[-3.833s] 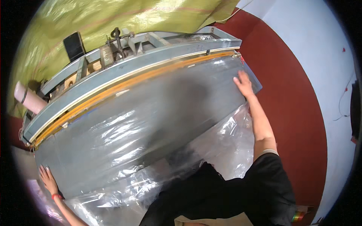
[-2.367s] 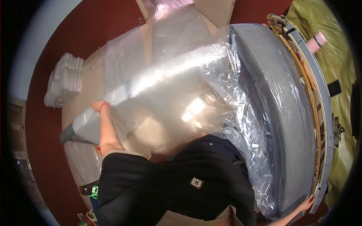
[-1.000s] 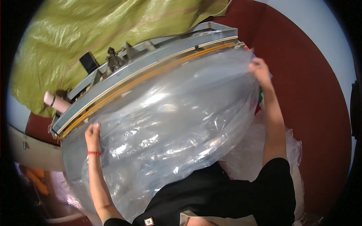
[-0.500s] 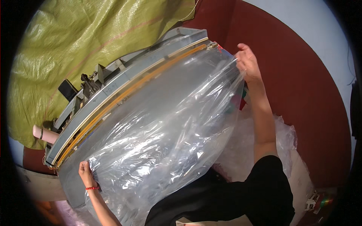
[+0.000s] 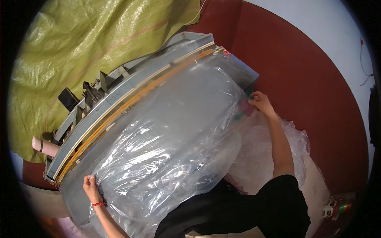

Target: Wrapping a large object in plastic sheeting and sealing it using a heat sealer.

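Observation:
A large clear plastic sheet (image 5: 158, 154), wrinkled and shiny, lies across a grey table top (image 5: 73, 198) and reaches down toward my black clothing. My left hand (image 5: 93, 189), with a red bead bracelet at the wrist, pinches the sheet's edge at the lower left. Over at the right end of the table, my right hand (image 5: 262, 104) has its thumb and fingers closed on the sheet's right edge. Small green and dark red patches show beneath the film there. Beyond the sheet runs a long grey metal bar machine (image 5: 139, 77) with an orange strip (image 5: 147, 89) along its near side.
A yellow-green woven tarp (image 5: 95, 35) covers the area behind the machine. A pink cylindrical bottle (image 5: 47, 147) and a black flat object (image 5: 68, 99) sit at its far side. More crumpled clear plastic (image 5: 291, 139) lies at my right, beside the dark red floor (image 5: 309, 95).
My right hand has come down and nearer from the table's far right corner, lowering the raised sheet flatter onto the table. My left hand has hardly moved.

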Available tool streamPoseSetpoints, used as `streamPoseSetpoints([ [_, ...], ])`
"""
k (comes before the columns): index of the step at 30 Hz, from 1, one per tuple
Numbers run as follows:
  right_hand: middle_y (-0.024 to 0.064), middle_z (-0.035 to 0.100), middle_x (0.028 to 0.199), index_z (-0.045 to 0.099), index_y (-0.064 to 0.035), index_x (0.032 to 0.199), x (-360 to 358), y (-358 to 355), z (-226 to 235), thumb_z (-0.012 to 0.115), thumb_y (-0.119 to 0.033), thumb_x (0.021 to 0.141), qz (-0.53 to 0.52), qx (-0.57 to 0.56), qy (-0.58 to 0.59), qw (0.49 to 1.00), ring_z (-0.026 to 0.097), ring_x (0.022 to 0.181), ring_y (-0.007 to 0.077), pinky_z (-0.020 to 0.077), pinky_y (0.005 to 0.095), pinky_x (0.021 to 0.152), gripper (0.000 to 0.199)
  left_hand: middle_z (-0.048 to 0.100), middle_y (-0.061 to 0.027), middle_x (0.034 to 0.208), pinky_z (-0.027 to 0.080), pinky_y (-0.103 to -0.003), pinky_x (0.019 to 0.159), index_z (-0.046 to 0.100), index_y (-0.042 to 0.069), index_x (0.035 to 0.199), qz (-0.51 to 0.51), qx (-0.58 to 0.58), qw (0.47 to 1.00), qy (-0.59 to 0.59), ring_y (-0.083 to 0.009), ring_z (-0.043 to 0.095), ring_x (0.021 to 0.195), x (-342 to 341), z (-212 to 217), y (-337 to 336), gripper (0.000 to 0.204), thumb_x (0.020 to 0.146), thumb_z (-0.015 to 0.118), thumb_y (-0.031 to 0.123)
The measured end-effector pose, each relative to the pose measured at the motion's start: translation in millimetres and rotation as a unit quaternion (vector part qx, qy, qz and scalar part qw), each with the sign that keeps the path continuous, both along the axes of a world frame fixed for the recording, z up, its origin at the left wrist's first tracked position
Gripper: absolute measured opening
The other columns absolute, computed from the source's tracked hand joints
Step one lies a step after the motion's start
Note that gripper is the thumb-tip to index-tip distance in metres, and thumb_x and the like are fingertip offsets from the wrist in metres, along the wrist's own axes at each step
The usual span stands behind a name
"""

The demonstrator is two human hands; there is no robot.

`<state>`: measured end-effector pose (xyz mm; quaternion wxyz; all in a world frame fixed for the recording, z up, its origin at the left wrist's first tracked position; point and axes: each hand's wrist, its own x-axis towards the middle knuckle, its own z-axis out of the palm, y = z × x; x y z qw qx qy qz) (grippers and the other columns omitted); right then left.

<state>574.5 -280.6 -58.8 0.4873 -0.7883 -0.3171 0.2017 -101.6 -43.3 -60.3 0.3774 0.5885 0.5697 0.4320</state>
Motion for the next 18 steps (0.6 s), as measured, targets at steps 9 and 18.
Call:
streamPoseSetpoints([
  [9, 0.0091, 0.059, 0.064, 0.057, 0.0008, 0.082, 0, -34, 15, 0.065, -0.003, 0.06, 0.133, -0.297, 0.024, 0.945, 0.058, 0.058, 0.017, 0.0467, 0.0293, 0.053, 0.024, 0.039, 0.0085, 0.061, 0.023, -0.017, 0.048, 0.048, 0.008, 0.069, -0.019, -0.001, 0.998, 0.061, -0.0015, 0.03, 0.055, 8, 3, 0, 0.014, 0.079, 0.057, 0.01],
  [18, 0.0132, 0.06, 0.079, 0.061, -0.0049, 0.075, 12, 137, 19, 0.065, -0.043, 0.063, -0.082, -0.089, -0.346, 0.93, 0.057, 0.078, 0.031, 0.0436, 0.0374, 0.068, 0.04, 0.038, 0.0085, 0.06, 0.023, -0.016, 0.046, 0.047, 0.008, 0.068, -0.034, 0.075, 0.991, 0.109, -0.0009, 0.029, 0.053, 1, -11, 8, 0.015, 0.078, 0.058, 0.007],
])
